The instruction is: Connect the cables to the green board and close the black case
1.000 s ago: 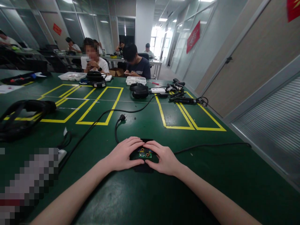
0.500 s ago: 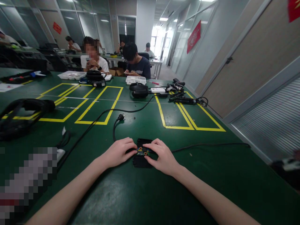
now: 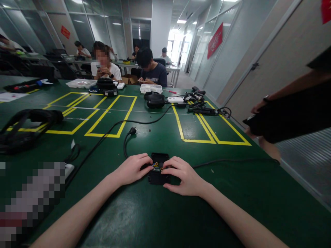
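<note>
On the green tabletop in front of me lies an opened black plastic case [image 3: 159,179], its two halves spread toward and away from me. A small circuit board [image 3: 156,169] with copper-coloured coils sits between the halves. My left hand [image 3: 134,167] closes thumb and fingers at the board's left edge; the exact contact is partly hidden. On the right side, fingertips of my right hand [image 3: 183,175] reach the board near one coil, with the thumb spread apart by the near half of the case.
A power plug [image 3: 132,131] on a black cable lies beyond my left hand. Headsets [image 3: 154,100], a plastic box [image 3: 151,89] and tangled black gear [image 3: 204,109] lie farther back. Two people sit across the table. Another person [image 3: 292,100] stands by the right edge.
My right hand has shifted slightly right and its thumb has opened away from the case. A standing person has come into view at the right.
</note>
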